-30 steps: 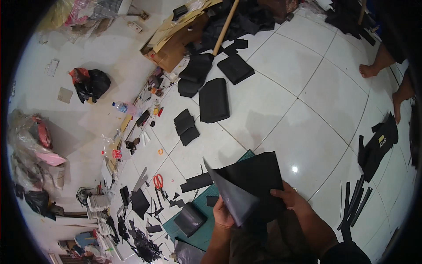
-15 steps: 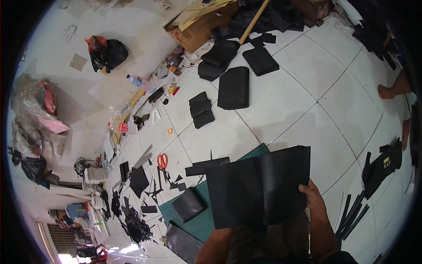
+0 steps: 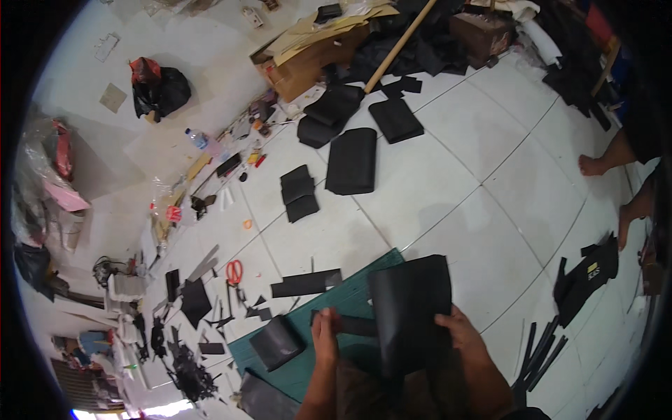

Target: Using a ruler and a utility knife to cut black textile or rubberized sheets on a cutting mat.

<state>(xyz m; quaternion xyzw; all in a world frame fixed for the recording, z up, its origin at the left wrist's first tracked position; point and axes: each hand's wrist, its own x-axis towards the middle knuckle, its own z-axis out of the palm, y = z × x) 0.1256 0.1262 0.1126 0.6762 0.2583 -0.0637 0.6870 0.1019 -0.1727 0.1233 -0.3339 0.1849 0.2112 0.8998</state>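
My right hand [image 3: 460,327] is closed on the right edge of a black leather-like sheet [image 3: 409,308], thumb on its face. The sheet stands upright in front of my body and looks bent or folded. My left hand [image 3: 325,336] is closed round the end of a narrow black strip [image 3: 358,326] that runs to the sheet's left edge; whether the two are joined I cannot tell. Beneath lies a green cutting mat [image 3: 329,294], with a folded black piece [image 3: 278,343] on it. A flat black strip [image 3: 305,283] lies by the mat's far edge.
Orange-handled scissors [image 3: 234,273], a metal ruler [image 3: 203,264] and black scraps [image 3: 192,374] lie to the left. Several folded black pieces [image 3: 352,161] rest farther off on the tiles. Another person's bare feet [image 3: 593,165] are at the right, near a black printed piece [image 3: 589,281].
The wide sheet now shows much narrower. My left hand, hidden behind it before, has come into view at the left, gripping the strip. The whole view has shifted slightly.
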